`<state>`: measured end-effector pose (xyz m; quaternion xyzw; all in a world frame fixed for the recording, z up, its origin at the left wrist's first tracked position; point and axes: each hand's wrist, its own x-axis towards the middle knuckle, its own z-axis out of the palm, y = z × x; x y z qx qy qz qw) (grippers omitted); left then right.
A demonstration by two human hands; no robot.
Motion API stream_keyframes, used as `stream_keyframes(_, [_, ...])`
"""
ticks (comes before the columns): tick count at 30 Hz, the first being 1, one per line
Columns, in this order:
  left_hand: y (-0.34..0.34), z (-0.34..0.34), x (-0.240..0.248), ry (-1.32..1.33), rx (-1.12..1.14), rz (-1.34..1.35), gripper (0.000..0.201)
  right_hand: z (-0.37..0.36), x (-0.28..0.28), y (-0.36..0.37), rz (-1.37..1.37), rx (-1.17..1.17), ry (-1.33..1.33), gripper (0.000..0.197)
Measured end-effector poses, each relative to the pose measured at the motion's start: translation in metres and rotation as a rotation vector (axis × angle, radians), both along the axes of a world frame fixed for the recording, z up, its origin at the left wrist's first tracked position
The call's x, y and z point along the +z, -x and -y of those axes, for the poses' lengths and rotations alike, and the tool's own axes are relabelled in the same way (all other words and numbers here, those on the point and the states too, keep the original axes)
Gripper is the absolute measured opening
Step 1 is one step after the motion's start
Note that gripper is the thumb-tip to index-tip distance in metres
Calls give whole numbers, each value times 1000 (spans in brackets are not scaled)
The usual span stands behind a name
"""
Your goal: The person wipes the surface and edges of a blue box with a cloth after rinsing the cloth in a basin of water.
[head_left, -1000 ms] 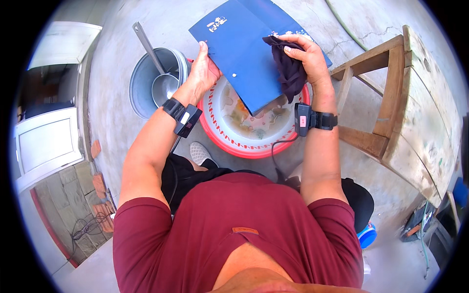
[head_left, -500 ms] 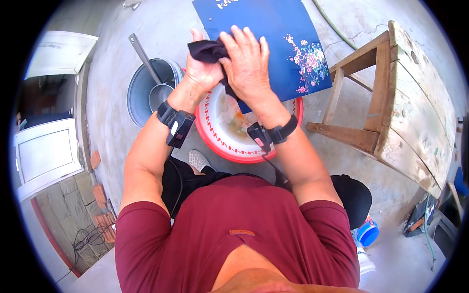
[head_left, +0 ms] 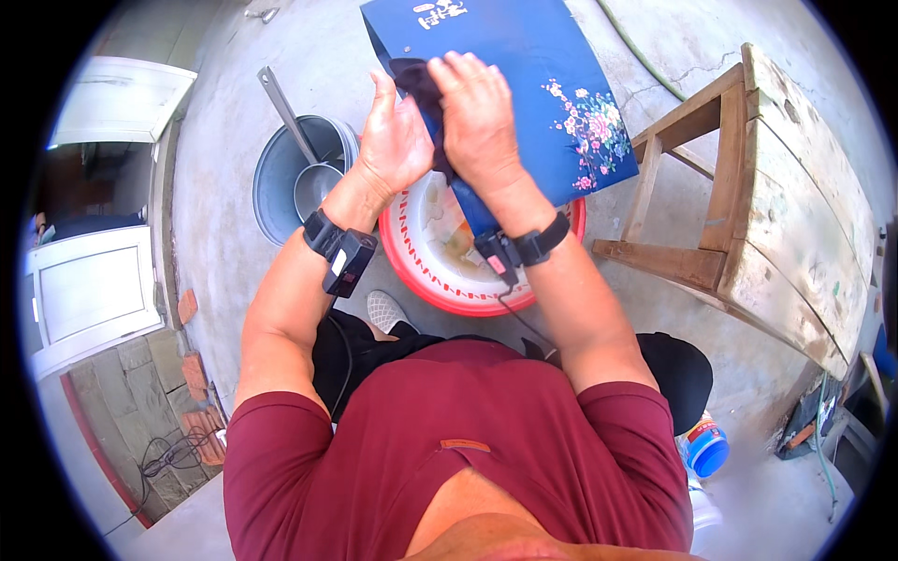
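Observation:
Over the basin, a black cloth (head_left: 421,84) is pressed between my two hands. My left hand (head_left: 400,140) has its thumb raised and its palm turned toward the right hand; its other fingers are hidden behind the cloth. From the other side, my right hand (head_left: 479,117) lies against the cloth, its fingers close together and slightly bent. The cloth hangs down between the palms. Beneath, a white basin with a red rim (head_left: 421,290) holds cloudy water with pale and orange bits. A blue flower-printed panel (head_left: 524,84), like a large bag or box, overlaps the basin's far side.
Left of the basin stands a grey bucket (head_left: 271,187) with a long-handled metal ladle (head_left: 290,117) in it. A worn wooden stool (head_left: 795,215) lies on its side at the right. A green hose (head_left: 641,56) runs behind. Near my right side is a blue-lidded container (head_left: 708,453).
My right hand's fingers have straightened somewhat along the cloth, and the left palm shows more openly. The cloth has shifted slightly right. The whole view has moved a little.

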<state>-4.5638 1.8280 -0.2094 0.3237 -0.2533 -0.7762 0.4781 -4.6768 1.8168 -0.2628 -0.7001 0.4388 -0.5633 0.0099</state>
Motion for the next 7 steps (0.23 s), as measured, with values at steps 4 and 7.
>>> stream_keyframes(4, [0,-10,8,50,-282,-123,86,38,-12,56,162,-157,-83,34])
stream_keyframes(7, [-22,5,-7,-58,178,136,61,18,2,36,251,36,-72,35])
